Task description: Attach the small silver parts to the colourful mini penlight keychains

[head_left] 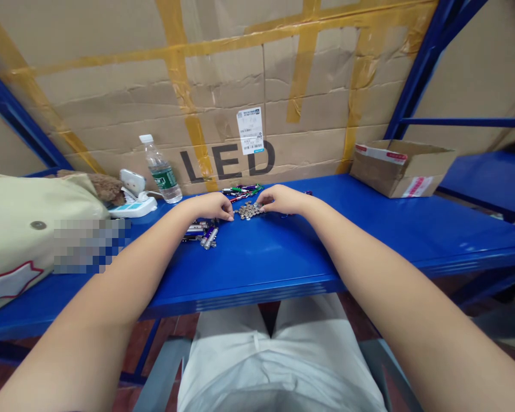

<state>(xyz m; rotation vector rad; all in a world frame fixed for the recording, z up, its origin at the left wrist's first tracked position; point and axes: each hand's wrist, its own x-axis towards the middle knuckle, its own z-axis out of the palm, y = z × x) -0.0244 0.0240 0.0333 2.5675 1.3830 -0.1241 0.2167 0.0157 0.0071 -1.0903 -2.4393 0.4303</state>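
At nine o'clock from the discs (249, 211), out along the blue bench (257, 263), you have the pale bag (30, 197), then the white power strip (134, 207). Upright at ten stands the bottle (162, 174). At eight lies a heap of silver and purple tubes (209, 237), just beside your left hand (214, 206). That hand is at nine, fingers curled and tips narrow near the discs; whether it pinches one, you cannot tell. The discs lie in a loose pile between your hands. At twelve, just behind them, are red, green and purple pieces (242, 190). Your right hand (281, 200) is at three, its thumb and finger bent at the pile's edge; its grip is unclear. Between two and three sits the box (395, 177).
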